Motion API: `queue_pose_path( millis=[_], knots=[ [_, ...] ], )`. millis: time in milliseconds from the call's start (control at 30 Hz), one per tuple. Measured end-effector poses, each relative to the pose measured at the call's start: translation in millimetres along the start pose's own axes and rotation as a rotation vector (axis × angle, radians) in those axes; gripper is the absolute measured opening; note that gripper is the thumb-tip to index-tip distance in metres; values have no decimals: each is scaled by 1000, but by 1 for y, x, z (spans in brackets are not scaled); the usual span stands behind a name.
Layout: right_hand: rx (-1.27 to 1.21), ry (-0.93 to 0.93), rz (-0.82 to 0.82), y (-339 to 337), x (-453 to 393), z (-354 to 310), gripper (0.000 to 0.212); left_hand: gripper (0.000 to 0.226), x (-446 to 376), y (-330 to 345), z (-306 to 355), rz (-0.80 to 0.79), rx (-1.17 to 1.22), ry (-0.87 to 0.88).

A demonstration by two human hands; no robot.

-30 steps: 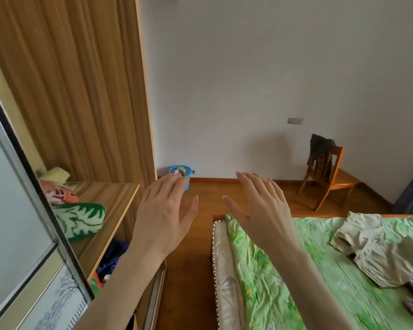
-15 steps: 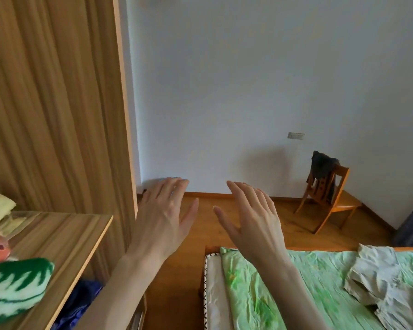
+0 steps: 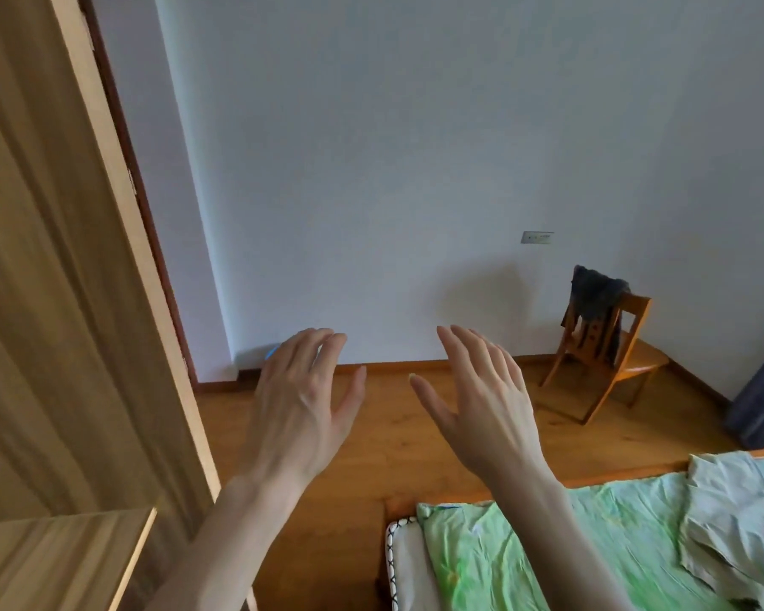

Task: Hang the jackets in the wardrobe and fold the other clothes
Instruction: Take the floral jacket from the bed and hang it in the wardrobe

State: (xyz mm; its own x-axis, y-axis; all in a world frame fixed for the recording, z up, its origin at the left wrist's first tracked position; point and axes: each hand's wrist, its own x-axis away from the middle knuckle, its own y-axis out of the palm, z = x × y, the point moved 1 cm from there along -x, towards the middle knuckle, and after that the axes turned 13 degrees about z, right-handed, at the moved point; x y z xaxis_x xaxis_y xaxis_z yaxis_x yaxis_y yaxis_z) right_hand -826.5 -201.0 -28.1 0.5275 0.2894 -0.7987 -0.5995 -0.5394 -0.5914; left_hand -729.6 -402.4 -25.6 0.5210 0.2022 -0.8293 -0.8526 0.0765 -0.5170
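Both hands are raised in front of the person, palms down, holding nothing: the left hand (image 3: 303,405) has straight, slightly spread fingers, and the right hand (image 3: 481,403) is likewise relaxed and flat. On the left stands the tall wood-grain wardrobe (image 3: 58,280). A pale grey-beige crumpled garment (image 3: 737,518) lies on the green floral bedsheet (image 3: 548,549) at lower right. A dark grey garment (image 3: 596,293) hangs over the back of the orange wooden chair (image 3: 609,363) by the wall. No readable writing shows anywhere.

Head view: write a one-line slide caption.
Both open hands, left hand and right hand, raised empty between wardrobe and bed.
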Motion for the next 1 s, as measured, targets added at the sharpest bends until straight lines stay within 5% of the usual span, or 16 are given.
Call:
queue_pose_path(
  millis=[1000],
  knots=[
    [160, 104, -20, 360, -267, 179, 71, 50, -269, 421, -131, -64, 77, 59]
  ],
)
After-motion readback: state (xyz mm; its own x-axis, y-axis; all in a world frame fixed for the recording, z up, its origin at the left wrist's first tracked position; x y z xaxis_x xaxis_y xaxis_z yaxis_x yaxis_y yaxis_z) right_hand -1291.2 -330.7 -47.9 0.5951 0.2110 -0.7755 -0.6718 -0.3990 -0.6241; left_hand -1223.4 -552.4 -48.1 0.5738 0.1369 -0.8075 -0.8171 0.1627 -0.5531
